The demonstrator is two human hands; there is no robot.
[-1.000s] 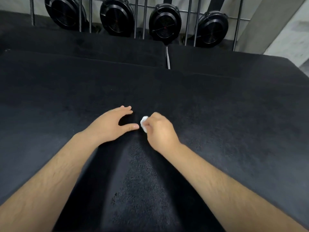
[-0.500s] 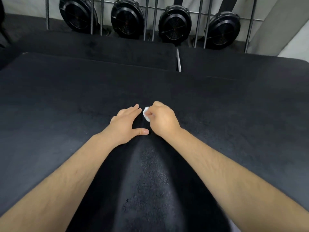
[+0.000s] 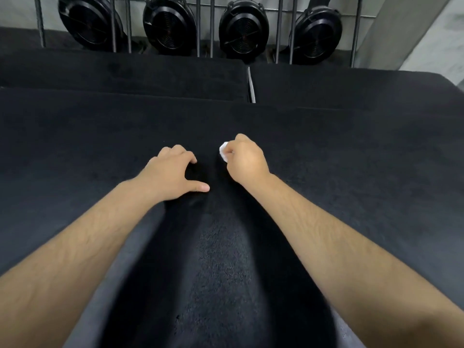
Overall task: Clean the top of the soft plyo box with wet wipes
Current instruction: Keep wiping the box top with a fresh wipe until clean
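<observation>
black textured plyo box top (image 3: 351,172) fills our view. near its middle, our right hand (image 3: 247,162) curls its fingers round a small wadded white wipe (image 3: 223,154). just beside it our left hand (image 3: 173,174) rests on the box, fingers loosely bent, thumb spread, holding nothing.

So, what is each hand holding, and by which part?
The right hand grips a wadded wet wipe around its bulk, one end showing; the left hand holds nothing.

Gym, soft plyo boxes (image 3: 351,151), fan-wheel machines (image 3: 243,28)
</observation>
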